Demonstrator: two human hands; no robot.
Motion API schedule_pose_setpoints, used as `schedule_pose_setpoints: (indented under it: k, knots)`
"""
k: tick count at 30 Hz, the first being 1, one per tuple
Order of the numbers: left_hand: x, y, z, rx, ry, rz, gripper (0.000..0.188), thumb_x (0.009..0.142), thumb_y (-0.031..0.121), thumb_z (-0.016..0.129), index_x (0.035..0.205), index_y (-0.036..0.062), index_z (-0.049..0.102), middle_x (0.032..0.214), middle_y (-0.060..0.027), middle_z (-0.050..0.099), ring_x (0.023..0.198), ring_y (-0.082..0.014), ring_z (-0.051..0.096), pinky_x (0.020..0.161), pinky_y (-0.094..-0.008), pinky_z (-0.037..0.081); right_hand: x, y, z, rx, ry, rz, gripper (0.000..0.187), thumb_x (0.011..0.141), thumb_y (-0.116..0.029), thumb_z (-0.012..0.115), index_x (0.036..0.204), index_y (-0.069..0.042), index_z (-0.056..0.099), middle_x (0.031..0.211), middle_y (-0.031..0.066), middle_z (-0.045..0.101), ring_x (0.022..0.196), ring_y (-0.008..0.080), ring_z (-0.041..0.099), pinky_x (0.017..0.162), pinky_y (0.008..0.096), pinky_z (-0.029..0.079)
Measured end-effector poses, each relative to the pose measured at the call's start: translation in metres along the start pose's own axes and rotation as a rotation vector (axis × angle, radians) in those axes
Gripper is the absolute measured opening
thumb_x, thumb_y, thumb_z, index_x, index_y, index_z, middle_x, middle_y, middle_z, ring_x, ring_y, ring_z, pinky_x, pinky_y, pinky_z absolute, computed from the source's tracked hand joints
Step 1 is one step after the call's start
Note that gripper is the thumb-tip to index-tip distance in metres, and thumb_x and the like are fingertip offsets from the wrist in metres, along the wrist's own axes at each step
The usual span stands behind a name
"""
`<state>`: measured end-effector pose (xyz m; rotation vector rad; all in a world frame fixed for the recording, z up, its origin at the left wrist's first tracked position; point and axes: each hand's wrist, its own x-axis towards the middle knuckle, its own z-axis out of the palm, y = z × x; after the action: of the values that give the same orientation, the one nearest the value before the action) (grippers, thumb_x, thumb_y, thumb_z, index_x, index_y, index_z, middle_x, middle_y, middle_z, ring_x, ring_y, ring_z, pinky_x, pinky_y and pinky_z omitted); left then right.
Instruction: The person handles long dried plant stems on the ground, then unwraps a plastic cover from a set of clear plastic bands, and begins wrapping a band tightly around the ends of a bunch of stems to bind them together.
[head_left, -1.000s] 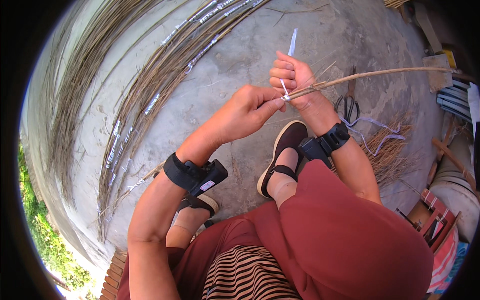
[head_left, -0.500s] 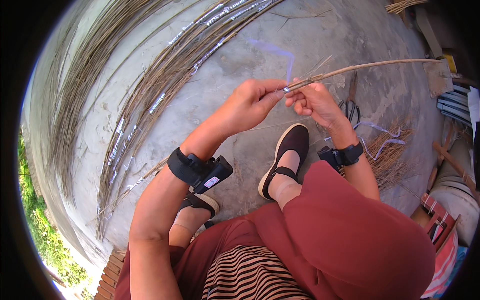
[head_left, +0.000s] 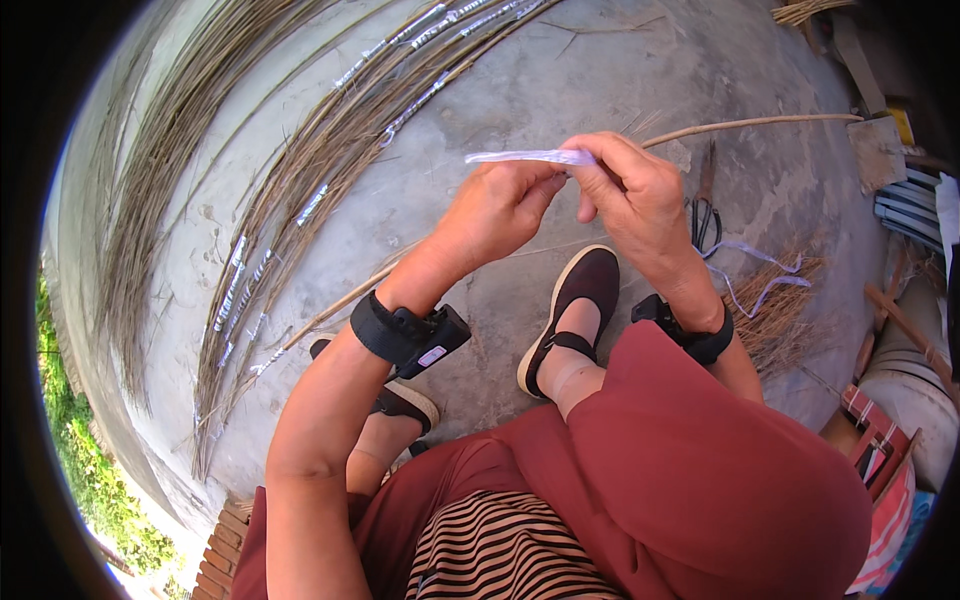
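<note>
My left hand (head_left: pixel 500 212) is closed in a pinch around a long thin brown stick (head_left: pixel 755 126), which runs out past my right hand to the far right. Another length of stick (head_left: pixel 345 300) shows below my left forearm, with white wrapping near its lower end. In my right hand (head_left: pixel 635 195), thumb and fingers pinch a pale purple plastic strip (head_left: pixel 525 157), its free end stretching left above my left hand. The spot where strip and stick meet is hidden by my fingers.
Wrapped stick bundles (head_left: pixel 330 170) and a loose stick pile (head_left: pixel 165 180) lie left on the concrete floor. Scissors (head_left: pixel 706 222), a twig heap (head_left: pixel 790 335) and another purple strip (head_left: pixel 775 285) lie right. My shoe (head_left: pixel 585 290) stands below my hands.
My right hand has turned over and risen, and now pulls the purple strip across to the left. The strip hung up behind the hands before. My left hand has barely moved.
</note>
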<state>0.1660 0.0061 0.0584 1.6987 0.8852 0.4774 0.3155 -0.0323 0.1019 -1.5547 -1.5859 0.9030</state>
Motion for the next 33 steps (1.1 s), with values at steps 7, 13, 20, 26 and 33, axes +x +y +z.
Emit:
schedule_pose_setpoints:
  k: [7,13,20,26,33]
  knots:
    - [0.007,-0.012,-0.016,-0.048,0.062,0.033,0.022,0.090,0.013,0.049,0.104,-0.0012,0.058,0.063,0.0006,0.046,0.060,-0.0061,0.037,0.053,-0.0230,0.036,-0.024,-0.005,-0.014,0.538,0.046,0.099,0.035,0.097,-0.024,0.032,0.074,-0.004,0.048,0.072,0.0048,0.053,0.055,0.0066,0.043,0.051,0.0190,0.034]
    - [0.001,0.016,-0.016,-0.212,-0.120,0.019,0.025,0.091,0.015,0.049,0.106,-0.0017,0.059,0.061,0.0052,0.040,0.058,-0.0044,0.034,0.050,-0.0217,0.032,-0.016,0.074,-0.011,1.316,0.063,0.637,0.034,0.094,-0.026,0.039,0.063,-0.013,0.035,0.054,-0.0043,0.033,0.044,0.0065,0.028,0.043,0.0212,0.024]
    - [-0.012,0.024,-0.017,-0.425,-0.296,-0.135,0.024,0.091,0.015,0.047,0.107,0.0034,0.060,0.061,0.0072,0.038,0.056,-0.0033,0.031,0.049,-0.0205,0.027,0.037,0.075,0.013,1.601,-0.336,0.749,0.037,0.093,-0.025,0.042,0.058,-0.016,0.033,0.048,-0.0072,0.028,0.040,0.0044,0.023,0.037,0.0208,0.020]
    - [-0.013,0.023,-0.010,-0.723,-0.409,-0.353,0.031,0.092,0.015,0.046,0.120,0.0067,0.052,0.060,0.0087,0.033,0.053,-0.0024,0.029,0.047,-0.0198,0.026,0.041,0.073,0.018,1.746,-0.516,0.647,0.032,0.093,-0.025,0.043,0.065,-0.011,0.044,0.055,-0.0042,0.043,0.041,0.0024,0.032,0.036,0.0159,0.026]
    - [-0.008,0.008,-0.012,-0.529,-0.264,-0.136,0.032,0.092,0.015,0.047,0.122,0.0048,0.050,0.061,0.0082,0.038,0.054,-0.0017,0.030,0.047,-0.0183,0.027,-0.001,0.071,-0.001,1.008,-0.176,0.696,0.027,0.091,-0.023,0.048,0.093,0.002,0.058,0.085,0.0083,0.062,0.058,0.0052,0.055,0.042,0.0153,0.038]
